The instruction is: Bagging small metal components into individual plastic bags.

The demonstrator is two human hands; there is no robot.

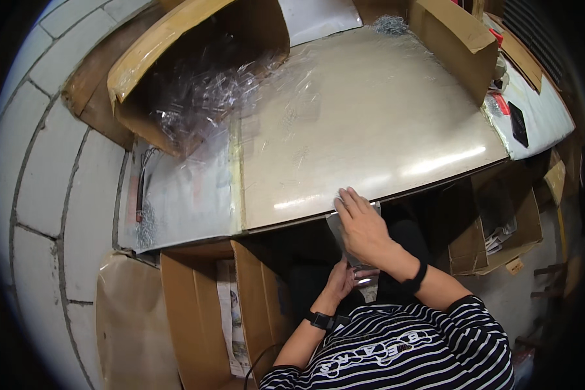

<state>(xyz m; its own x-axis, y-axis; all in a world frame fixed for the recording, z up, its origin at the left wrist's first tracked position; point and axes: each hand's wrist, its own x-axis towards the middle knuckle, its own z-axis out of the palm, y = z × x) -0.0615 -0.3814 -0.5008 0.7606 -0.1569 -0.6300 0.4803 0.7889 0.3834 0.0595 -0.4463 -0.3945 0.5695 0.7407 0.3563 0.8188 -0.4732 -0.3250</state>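
A clear, shiny plastic piece hangs over the table's front edge, down toward my lap. My right hand lies over its upper part, fingers stretched out and fingertips at the edge of the tabletop. Lower down, my left hand has its fingers closed on the plastic near my body. The right hand and the dark shade under the table hide part of the piece, so its full shape cannot be made out.
The beige tabletop spreads ahead. A tipped cardboard box spills clear plastic pieces at the far left. Thin metal wires lie at the back, a black phone at right. Open cartons flank me below.
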